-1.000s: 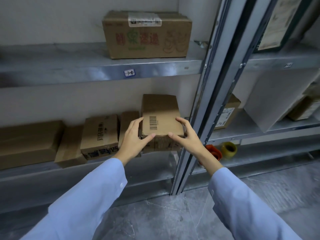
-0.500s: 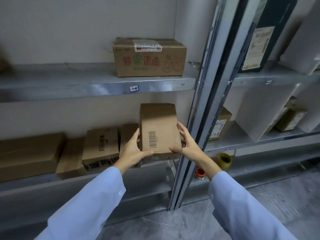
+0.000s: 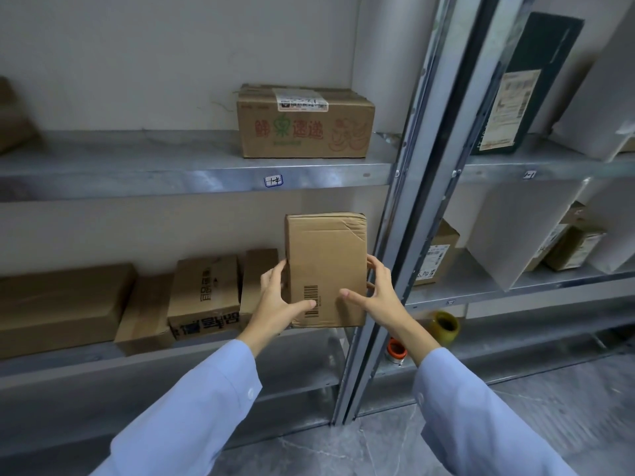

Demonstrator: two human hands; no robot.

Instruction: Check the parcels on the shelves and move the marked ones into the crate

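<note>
While checking the shelves, holds one small barcoded parcel (image 3: 326, 266) upright btwn both hands, at lower shelf (image 3: 68, 364) level and seemingly lifted off it, just left of the shelf post (image 3: 395, 218). Grips its left edge w/ left hand (image 3: 278, 300), thumb across the front by the barcode. Grips its right edge w/ right hand (image 3: 378, 293), thumb on the front, fingers curled round the side. Shows only a barcode and plain, creased cardboard on the facing side, w/ no mark to be made out, so can't tell whether this one qualifies.

Looks like mid-inspection, prob. early in the job. Can't see the crate anywhere, so can't count any parcel as moved.

Leaves plenty on the shelves:
- printed carton (image 3: 305, 132) w/ shipping label on the upper shelf (image 3: 137, 173)
- black-printed box (image 3: 204, 297), large plain box (image 3: 58, 304) and flat parcel (image 3: 144, 314) along the lower shelf
- labelled parcel (image 3: 436, 255) and tall dark-green pkg (image 3: 525, 84) in the right bay

Needs next, prob.: turning the parcel to read its other faces, then into the crate or back on the shelf.
</note>
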